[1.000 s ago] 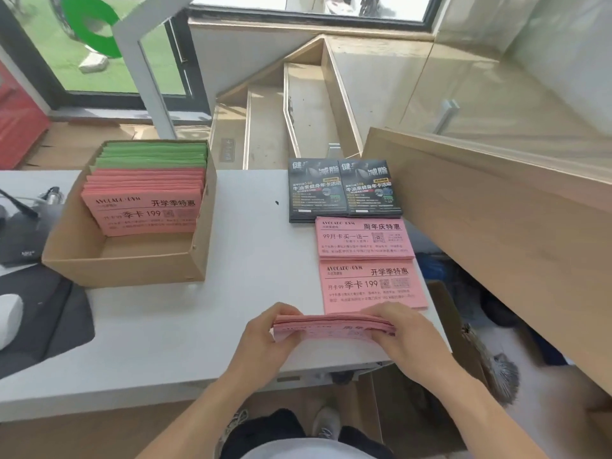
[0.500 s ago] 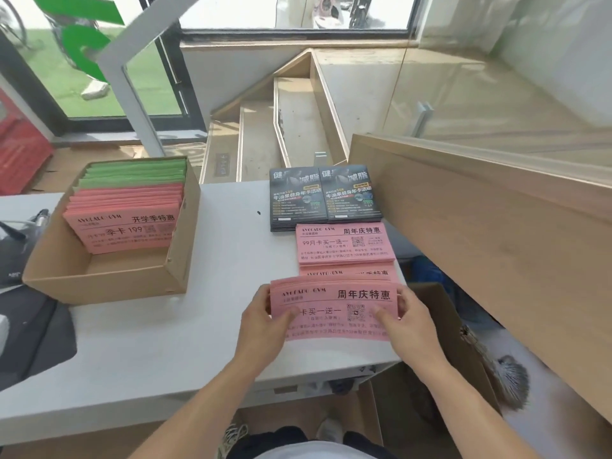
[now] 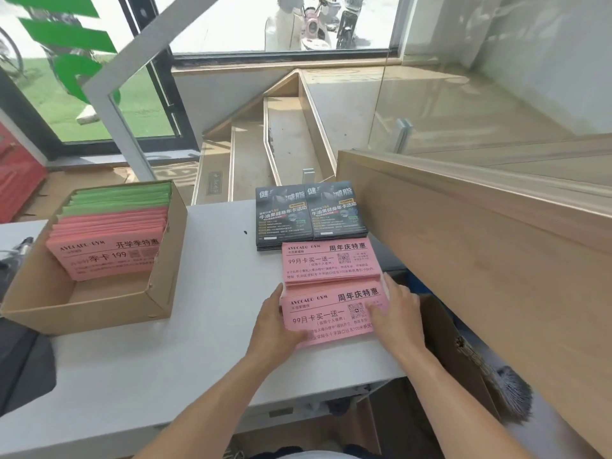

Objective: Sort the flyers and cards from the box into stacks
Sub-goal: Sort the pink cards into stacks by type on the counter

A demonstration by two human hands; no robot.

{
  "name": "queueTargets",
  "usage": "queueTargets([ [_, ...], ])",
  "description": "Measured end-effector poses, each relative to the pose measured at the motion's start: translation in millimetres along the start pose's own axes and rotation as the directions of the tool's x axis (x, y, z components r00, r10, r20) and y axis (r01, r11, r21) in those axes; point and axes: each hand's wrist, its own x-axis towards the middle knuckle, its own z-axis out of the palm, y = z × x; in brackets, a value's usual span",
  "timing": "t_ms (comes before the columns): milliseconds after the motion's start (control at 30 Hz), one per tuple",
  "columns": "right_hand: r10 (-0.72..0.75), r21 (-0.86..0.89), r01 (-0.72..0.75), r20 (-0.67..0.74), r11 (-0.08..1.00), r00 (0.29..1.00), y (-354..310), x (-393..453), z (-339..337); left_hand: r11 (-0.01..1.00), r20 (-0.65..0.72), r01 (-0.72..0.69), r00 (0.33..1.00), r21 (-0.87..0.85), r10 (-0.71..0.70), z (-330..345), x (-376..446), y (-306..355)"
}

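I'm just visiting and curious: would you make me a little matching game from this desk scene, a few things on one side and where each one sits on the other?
Things:
1. green flyers
2. black flyers
3. pink flyer bundle
4. cardboard box

Places:
A. held between the left hand and right hand
B. at the left of the white desk
C. two stacks side by side at the desk's far edge
D. at the back inside the box

Pairs: 1-D, 2-C, 3-A, 4-B
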Motion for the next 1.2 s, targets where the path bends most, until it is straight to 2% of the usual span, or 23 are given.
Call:
queueTargets([
  [133,0.013,0.088,-0.033,0.219,0.996,0.976,2.2,-3.9,-5.3,0.973,0.101,-0.08,0.993,0.214,0.06,10.4,-4.3,-7.5],
  [200,0.03,0.072,-0.053,0.292,0.996,0.956,2.8,-6.9,-4.1,0.956,0.105,-0.113,0.991,0.272,0.087,17.4,-8.5,-5.4],
  [300,0.028,0.01,-0.031,0.258,0.999,0.966,5.6,-8.5,0.6,0.956,0.058,-0.146,0.989,0.255,0.136,24.1,-11.2,2.1],
  [500,0.032,-0.046,-0.022,0.229,0.999,0.973,5.5,-0.3,0.6,0.965,0.018,-0.134,0.991,0.226,0.133,27.3,-2.7,2.8],
  [800,0.036,-0.099,-0.01,0.264,0.995,0.964,6.2,7.4,1.7,0.971,0.14,-0.129,0.985,0.201,0.102,26.3,11.0,2.4],
  [967,0.03,-0.084,-0.008,0.265,0.996,0.964,6.7,6.6,1.9,0.966,0.126,-0.156,0.983,0.206,0.132,28.9,9.6,3.4],
  [1067,0.031,-0.07,-0.012,0.277,0.997,0.96,5.0,5.4,-1.2,0.981,0.123,-0.118,0.988,0.157,0.099,25.7,8.6,6.3],
  [1200,0.032,-0.202,0.021,0.256,0.979,0.966,-1.5,-2.5,-8.5,0.995,0.106,-0.083,0.991,0.052,0.077,21.5,1.1,13.8],
])
